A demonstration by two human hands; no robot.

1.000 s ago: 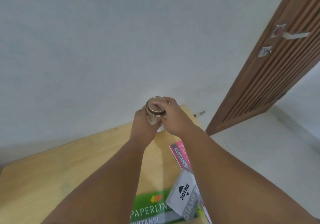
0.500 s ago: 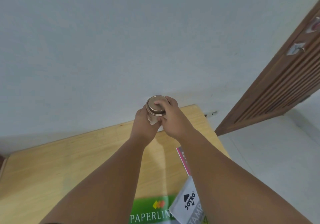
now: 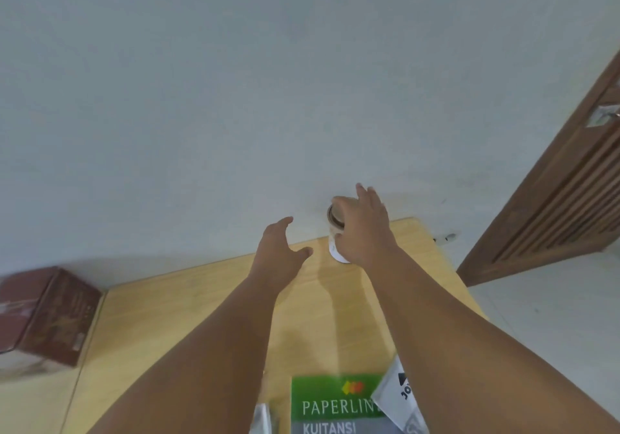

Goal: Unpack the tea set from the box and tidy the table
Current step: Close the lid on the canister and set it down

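Observation:
A small jar with a metal lid (image 3: 334, 220) stands at the far edge of the wooden table (image 3: 188, 303), close to the wall, with something white (image 3: 338, 255) under it. My right hand (image 3: 367, 229) is against the jar's right side with fingers spread and straight, hiding much of it. My left hand (image 3: 280, 252) hovers open a little to the left of the jar, apart from it and holding nothing. A dark red-brown cardboard box (image 3: 45, 313) sits at the table's left side.
A green Paperline receipt book (image 3: 332, 403) and a white Joyko packet (image 3: 397, 396) lie at the near edge under my right forearm. The pale wall runs right behind the table. A brown slatted door (image 3: 570, 185) stands at the right, beyond the table's right edge.
Both hands gripped the jar before. My left hand has let go and drawn back to the left, and my right hand's fingers have opened. The view swung left, revealing the brown box.

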